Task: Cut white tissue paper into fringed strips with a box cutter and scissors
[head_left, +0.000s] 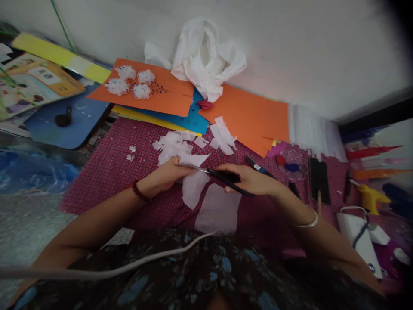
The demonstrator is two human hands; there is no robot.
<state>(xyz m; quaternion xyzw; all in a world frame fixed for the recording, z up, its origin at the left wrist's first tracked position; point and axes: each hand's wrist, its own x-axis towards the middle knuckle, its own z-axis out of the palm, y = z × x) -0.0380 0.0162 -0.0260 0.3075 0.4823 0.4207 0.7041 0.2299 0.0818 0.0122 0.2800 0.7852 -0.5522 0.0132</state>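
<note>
My right hand [247, 178] is closed round the black handles of a pair of scissors [222, 175], whose blades point left. Between those blades lies a piece of thin white paper [195, 184], which my left hand [171, 173] pinches at its upper left. Part of this paper hangs below the blades. Just beyond my left hand is a heap of white paper scraps [172, 145], with more cut strips [222, 135] to its right. A larger white sheet [219, 209] lies near my body, below the scissors.
Orange card with white puffy flowers [142, 86] lies at the back left, beside more orange card [250, 114] and a crumpled white bag [206, 60]. At right are a cutter [258, 165], a black pad [319, 181], a yellow glue gun [371, 199] and a white power strip [359, 241].
</note>
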